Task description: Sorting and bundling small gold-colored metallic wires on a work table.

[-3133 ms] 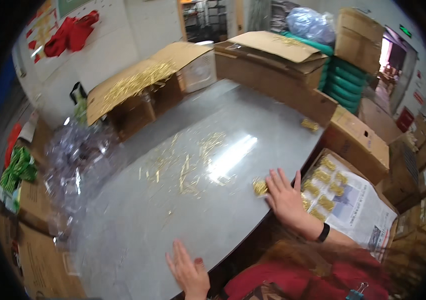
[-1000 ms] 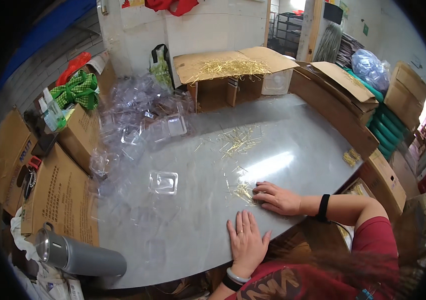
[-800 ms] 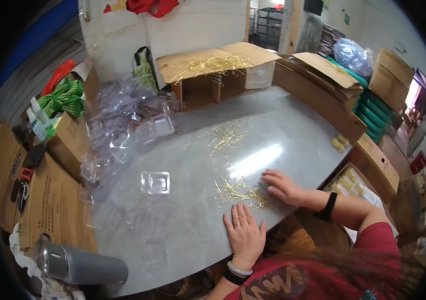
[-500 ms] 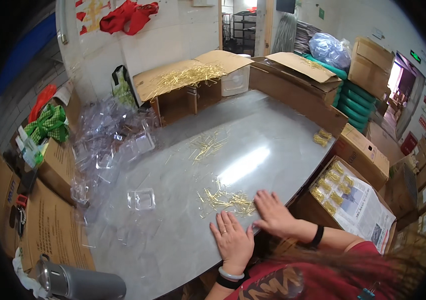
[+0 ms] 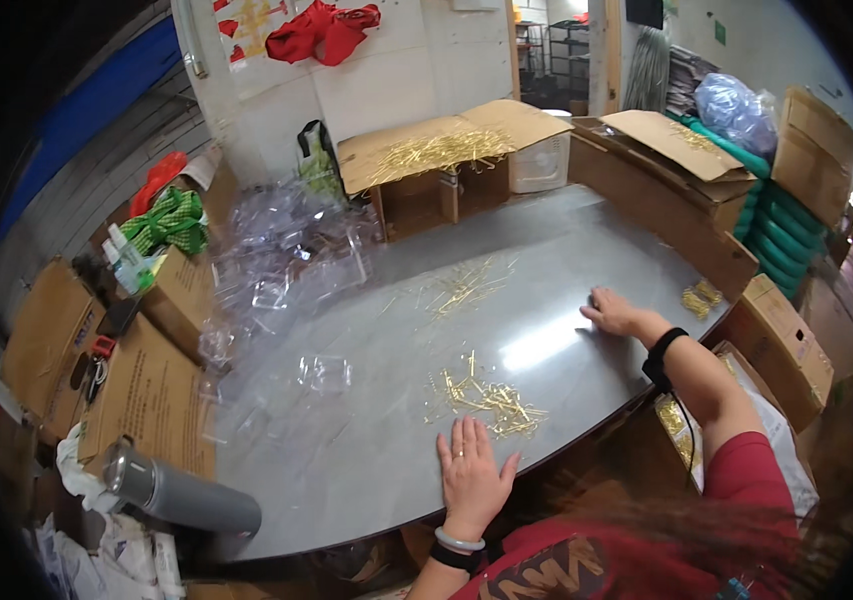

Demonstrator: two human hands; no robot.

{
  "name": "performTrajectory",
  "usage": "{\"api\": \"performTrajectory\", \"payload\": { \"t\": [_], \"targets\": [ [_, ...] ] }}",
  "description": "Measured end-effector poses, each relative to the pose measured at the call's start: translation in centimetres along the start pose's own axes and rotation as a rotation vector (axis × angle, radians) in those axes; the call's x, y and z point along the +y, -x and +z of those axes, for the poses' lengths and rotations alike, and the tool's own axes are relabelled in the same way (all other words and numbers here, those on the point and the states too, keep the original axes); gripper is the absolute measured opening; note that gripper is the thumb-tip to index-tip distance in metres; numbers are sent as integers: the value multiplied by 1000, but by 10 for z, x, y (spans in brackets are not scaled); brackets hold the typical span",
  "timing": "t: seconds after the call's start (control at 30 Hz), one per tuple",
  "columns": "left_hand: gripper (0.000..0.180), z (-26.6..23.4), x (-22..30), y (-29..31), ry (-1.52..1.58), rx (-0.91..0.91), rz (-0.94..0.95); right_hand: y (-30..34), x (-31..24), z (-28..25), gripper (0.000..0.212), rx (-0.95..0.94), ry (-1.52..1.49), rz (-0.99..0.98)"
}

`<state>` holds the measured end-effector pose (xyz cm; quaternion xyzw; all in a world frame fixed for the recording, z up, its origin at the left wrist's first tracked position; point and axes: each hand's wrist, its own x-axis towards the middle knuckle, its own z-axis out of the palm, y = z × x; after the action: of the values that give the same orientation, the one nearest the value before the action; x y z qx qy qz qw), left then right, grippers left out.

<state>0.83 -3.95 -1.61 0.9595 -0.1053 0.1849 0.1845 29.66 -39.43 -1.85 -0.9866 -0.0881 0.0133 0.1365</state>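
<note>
Grey tabletop [image 5: 366,480], curved near edge. 2 hands, well apart. Left hand [image 5: 474,480] flat, fingers extended, just beside near pile of thin gold pieces [image 5: 506,408]. Right hand [image 5: 611,312] farther out, fingers bent; cannot tell if it grips anything. Outward: looser gold scatter [image 5: 468,287], gold bundle [image 5: 701,298] at right edge, clear plastic boxes [image 5: 291,250] heaped left.

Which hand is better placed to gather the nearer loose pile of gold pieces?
Probably the left hand: its fingers lie just beside that gold pile, while the right hand is farther off.
</note>
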Motion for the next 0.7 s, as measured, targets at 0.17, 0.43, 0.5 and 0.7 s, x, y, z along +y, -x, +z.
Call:
{"api": "performTrajectory", "payload": {
  "t": [0.17,0.43,0.5,0.7],
  "targets": [
    [79,-3,-7,4,-44,3,-10,107,-128,6,87,-318,-87,-605],
    [91,-5,-4,1,-31,-55,-4,176,-186,42,68,-25,-149,-824],
    [92,-2,-3,1,-54,-83,-3,187,-192,44,60,9,-189,-818],
    [90,-5,-5,0,-101,-150,-6,199,-180,18,44,223,-312,-727]
  ]
}}
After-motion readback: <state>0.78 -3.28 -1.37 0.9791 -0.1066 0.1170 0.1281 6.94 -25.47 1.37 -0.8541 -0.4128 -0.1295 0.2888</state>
